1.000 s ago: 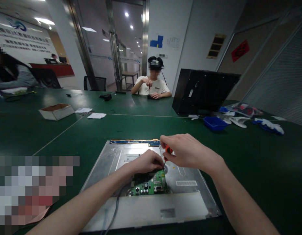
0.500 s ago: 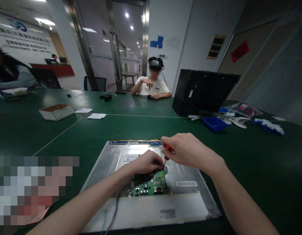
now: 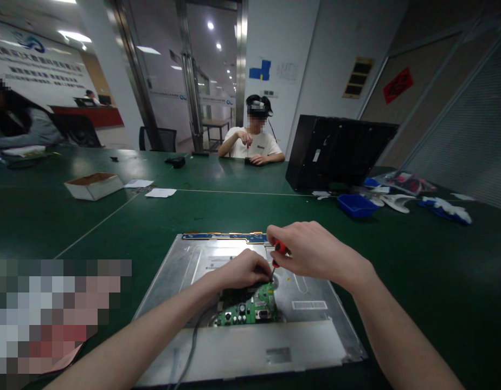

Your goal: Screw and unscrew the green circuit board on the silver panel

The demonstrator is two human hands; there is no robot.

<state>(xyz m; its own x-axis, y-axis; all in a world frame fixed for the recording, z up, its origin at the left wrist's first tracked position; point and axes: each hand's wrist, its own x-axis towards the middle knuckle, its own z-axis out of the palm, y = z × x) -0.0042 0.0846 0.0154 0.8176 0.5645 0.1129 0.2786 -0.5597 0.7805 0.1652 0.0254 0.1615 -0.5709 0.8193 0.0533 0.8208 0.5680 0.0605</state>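
A metal-backed display panel [image 3: 315, 336] lies flat on the table in front of me, with a green circuit board [image 3: 250, 310] on it. My right hand [image 3: 303, 246] grips a red-handled screwdriver [image 3: 280, 248], whose tip points down at the board's upper right corner. Close to that tip, my left hand [image 3: 246, 268] rests over the board's upper edge with its fingers curled together. Whatever its fingertips hold is hidden. A blue circuit strip [image 3: 222, 236] runs along the panel's far edge, and a grey cable [image 3: 191, 346] trails off the near side.
On the green table [image 3: 218, 211] stand a white box [image 3: 94, 187], papers [image 3: 161, 193], a blue tray [image 3: 356, 206] and a large black monitor housing [image 3: 340, 154]. Gloves [image 3: 445, 210] lie at the right. Across the table sits a person [image 3: 252, 141] with a screwdriver.
The screwdriver handle has turned slightly in my right hand, and its fingers have shifted a little. My left hand and the panel have stayed in place.
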